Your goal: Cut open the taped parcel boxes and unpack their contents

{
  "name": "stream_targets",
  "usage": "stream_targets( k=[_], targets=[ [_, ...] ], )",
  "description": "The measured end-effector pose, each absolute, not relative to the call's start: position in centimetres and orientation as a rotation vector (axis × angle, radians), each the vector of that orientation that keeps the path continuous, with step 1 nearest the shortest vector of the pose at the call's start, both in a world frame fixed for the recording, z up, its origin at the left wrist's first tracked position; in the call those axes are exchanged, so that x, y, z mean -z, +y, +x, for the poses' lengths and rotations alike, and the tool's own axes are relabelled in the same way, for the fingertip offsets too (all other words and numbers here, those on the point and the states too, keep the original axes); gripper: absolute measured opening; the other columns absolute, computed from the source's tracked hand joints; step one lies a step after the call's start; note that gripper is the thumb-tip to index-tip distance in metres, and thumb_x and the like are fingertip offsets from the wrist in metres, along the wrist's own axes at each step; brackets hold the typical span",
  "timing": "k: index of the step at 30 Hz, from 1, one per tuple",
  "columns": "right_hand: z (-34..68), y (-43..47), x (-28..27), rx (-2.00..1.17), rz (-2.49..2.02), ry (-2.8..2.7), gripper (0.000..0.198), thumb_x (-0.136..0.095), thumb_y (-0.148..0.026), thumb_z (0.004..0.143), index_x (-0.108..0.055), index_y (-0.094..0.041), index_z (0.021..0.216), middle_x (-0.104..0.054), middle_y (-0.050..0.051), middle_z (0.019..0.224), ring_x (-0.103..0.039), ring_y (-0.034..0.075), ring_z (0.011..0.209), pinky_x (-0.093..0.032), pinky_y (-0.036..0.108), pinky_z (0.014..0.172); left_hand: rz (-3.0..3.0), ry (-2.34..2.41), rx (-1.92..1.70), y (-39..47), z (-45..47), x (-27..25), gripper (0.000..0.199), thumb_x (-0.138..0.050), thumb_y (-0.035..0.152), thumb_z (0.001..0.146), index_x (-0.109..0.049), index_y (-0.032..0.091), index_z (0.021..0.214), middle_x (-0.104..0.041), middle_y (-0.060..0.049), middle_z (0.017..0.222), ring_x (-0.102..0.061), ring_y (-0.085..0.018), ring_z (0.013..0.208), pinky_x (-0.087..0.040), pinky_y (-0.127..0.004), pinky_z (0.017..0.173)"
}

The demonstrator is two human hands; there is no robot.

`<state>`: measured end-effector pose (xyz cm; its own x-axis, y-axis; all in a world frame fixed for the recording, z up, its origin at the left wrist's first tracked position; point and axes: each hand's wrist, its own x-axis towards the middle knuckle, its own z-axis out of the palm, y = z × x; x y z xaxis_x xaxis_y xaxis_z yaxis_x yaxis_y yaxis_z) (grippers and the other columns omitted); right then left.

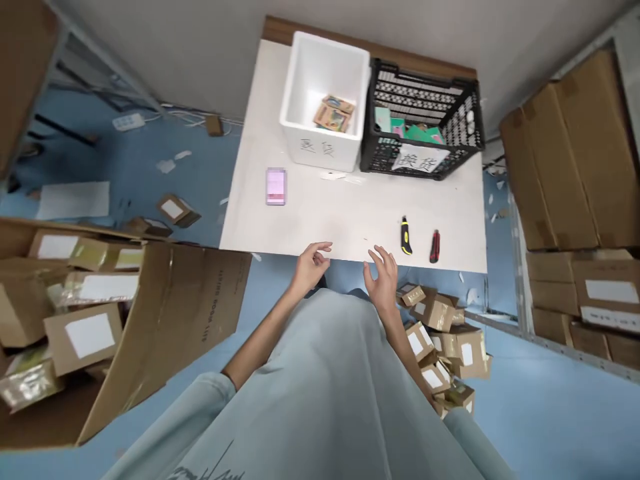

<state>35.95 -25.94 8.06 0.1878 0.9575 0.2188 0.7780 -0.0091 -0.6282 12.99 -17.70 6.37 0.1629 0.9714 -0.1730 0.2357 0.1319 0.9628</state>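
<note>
At the near edge of the white table (325, 220), my left hand (310, 268) is held with its fingers apart and nothing in it. My right hand (383, 275) is also open and bare, its fingers spread at the same edge. Closest to the right hand lies a black and yellow utility knife (405, 236), with a red and black utility knife (435, 247) to its right. A phone (276, 186) with a pinkish screen lies face up beyond my left hand.
At the table's back stand a white bin (325, 147) holding small boxes and a black crate (369, 150) with green and pink items. A large carton (195, 300) of parcels is at left. Parcels (443, 313) pile on the floor at right, near shelved cartons (565, 153).
</note>
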Motion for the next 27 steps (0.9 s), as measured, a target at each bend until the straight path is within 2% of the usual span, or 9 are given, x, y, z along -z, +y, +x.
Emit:
stream_targets(
  k=[10,20,27],
  targets=[
    [29.0,-18.1,-7.4,-0.593,-1.496,-1.989,0.036,-0.055,-0.040,0.118,-0.075,-0.027,0.145,-0.074,0.016,0.154,-0.065,0.030,0.151,-0.042,0.066,0.137,1.004,1.648,-1.111,-18.8,3.7,-6.6,0.043,-0.072,0.026,0.087,-0.082,0.022,0.128,-0.082,-0.006,0.116,-0.062,-0.013,0.073,-0.058,-0.031,0.079],
    [21.3,-9.3,-6.3,-0.855,-0.931,-2.376,0.035,-0.057,-0.039,0.117,-0.076,-0.026,0.143,-0.075,0.015,0.152,-0.066,0.030,0.150,-0.043,0.065,0.136,0.428,2.024,-1.329,-27.3,-0.3,-7.1,0.041,-0.075,0.035,0.088,-0.080,0.022,0.126,-0.080,-0.006,0.109,-0.054,-0.011,0.061,-0.052,-0.028,0.062],
    [13.2,-8.4,-6.8,-0.984,-0.675,-2.568,0.039,-0.054,-0.041,0.118,-0.075,-0.027,0.146,-0.073,0.015,0.156,-0.064,0.030,0.153,-0.041,0.063,0.138,0.167,2.204,-1.439,-33.0,-3.2,-6.4,0.041,-0.075,0.033,0.089,-0.079,0.024,0.128,-0.083,-0.008,0.124,-0.065,-0.015,0.075,-0.062,-0.033,0.078]
  ],
)
